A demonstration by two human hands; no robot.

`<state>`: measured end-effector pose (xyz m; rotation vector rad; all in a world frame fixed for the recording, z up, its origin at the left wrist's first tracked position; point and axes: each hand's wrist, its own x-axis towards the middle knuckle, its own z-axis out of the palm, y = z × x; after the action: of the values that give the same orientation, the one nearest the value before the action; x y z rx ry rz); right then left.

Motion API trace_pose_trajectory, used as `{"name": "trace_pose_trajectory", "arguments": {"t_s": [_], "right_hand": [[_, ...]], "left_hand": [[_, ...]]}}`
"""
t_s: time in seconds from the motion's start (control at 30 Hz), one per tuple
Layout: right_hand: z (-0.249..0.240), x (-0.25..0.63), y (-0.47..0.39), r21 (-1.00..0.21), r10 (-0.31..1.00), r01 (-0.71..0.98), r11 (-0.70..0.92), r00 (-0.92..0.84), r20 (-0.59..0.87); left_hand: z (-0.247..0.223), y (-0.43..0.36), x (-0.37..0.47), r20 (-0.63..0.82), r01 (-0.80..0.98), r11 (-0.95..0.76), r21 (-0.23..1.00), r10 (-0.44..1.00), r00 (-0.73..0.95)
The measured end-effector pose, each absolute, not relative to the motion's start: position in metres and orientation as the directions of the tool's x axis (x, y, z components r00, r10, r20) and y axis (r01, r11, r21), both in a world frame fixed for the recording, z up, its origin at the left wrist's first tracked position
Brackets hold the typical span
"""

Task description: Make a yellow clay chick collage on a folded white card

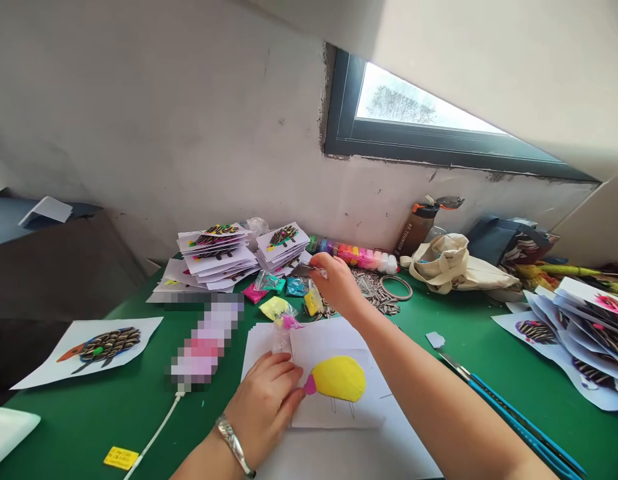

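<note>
My left hand [271,393], wearing a silver bracelet, lies on a white sheet [333,417] with its thumb and fingertips beside a small magenta clay piece [309,384]. That piece adjoins a flat yellow clay oval [340,379], with pencilled legs drawn below it. Just above the left fingers is a clear plastic packet [283,339] with pink clay at its top. My right hand [335,280] reaches to the back, over the seeds and near the stacked pictures. Its fingers are closed in a pinch; a thin greyish thing shows at their tips, too small to name.
Behind the sheet are a yellow clay packet [277,308], striped seeds [371,290] and a tape ring [396,288]. Stacked seed pictures [219,263] stand at back left, more pictures [579,333] at right. A blue-handled cutter [519,420] lies under my right forearm's side.
</note>
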<state>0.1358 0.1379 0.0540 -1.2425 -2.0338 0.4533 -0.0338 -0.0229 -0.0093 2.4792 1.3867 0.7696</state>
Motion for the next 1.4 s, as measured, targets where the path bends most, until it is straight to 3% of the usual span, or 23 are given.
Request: {"name": "trace_pose_trajectory", "arguments": {"t_s": [0.13,0.23,0.33,0.43,0.63,0.83,1.03,1.2,1.4], "right_hand": [[0.054,0.163,0.094,-0.712,0.887,0.53,0.461,-0.262,0.38],[0.041,0.176,0.052,-0.878,0.911,0.354,0.323,-0.367,0.187],[0.031,0.179,0.02,-0.956,0.888,0.237,0.174,-0.458,0.048],[0.026,0.181,0.007,-0.997,0.897,0.079,0.01,-0.442,-0.026],[0.022,0.201,0.01,-0.959,0.929,-0.097,-0.267,-0.289,-0.23],[0.019,0.21,0.016,-0.983,0.949,-0.026,-0.181,-0.268,-0.167],[0.013,0.201,0.016,-0.986,0.964,0.049,-0.161,-0.207,-0.168],[0.018,0.197,0.036,-0.983,0.911,-0.009,-0.183,-0.376,-0.166],[0.038,0.179,0.061,-0.982,0.828,0.066,-0.175,-0.53,-0.183]], "left_hand": [[0.011,-0.026,-0.034,0.415,0.69,-0.407,0.598,0.894,0.168],[0.026,-0.022,-0.026,0.193,0.52,-0.172,0.837,0.981,0.013],[0.036,-0.015,-0.01,-0.086,0.302,0.057,0.951,0.993,0.084],[0.037,-0.009,0.009,-0.189,0.188,0.15,0.971,0.96,0.206],[0.029,-0.001,0.033,-0.246,-0.024,0.252,0.967,0.959,0.142],[0.017,0.004,0.039,-0.376,-0.14,0.401,0.906,0.91,0.172],[0.012,0.004,0.033,-0.326,-0.123,0.338,0.933,0.939,0.109],[0.01,0.007,0.019,-0.292,-0.162,0.294,0.942,0.956,0.031],[0.01,0.014,0.007,-0.339,-0.31,0.294,0.904,0.935,-0.105]]}}
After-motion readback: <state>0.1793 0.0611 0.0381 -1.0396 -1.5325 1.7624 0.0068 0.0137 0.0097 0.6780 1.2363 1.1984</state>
